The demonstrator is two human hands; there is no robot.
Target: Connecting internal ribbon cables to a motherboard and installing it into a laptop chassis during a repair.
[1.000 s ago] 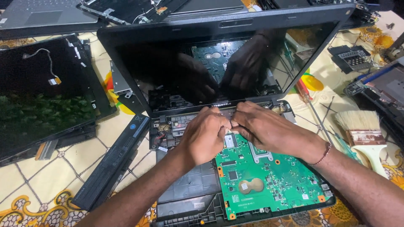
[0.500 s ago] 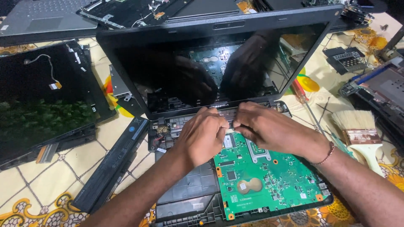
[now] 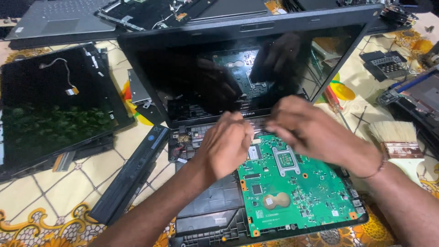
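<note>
An opened black laptop (image 3: 206, 201) lies in front of me with its dark screen (image 3: 238, 68) raised and its green circuit board (image 3: 292, 192) exposed. My left hand (image 3: 226, 146) hovers over the board's upper left corner near the hinge, fingers curled together. My right hand (image 3: 311, 132) is blurred just above the board's top edge, fingers pointing left toward the left hand. Whether either hand pinches a small part is hidden by the fingers and blur.
A long black battery (image 3: 132, 174) lies left of the laptop. A loose display panel (image 3: 50, 110) sits at far left. A paintbrush (image 3: 402, 146) and a screwdriver (image 3: 334, 103) lie to the right, and more laptop parts (image 3: 388, 66) crowd the patterned yellow cloth (image 3: 45, 201).
Both hands have lifted slightly from the board's top edge and drawn apart; the right hand now moves fast and blurs. The camera has shifted a little.
</note>
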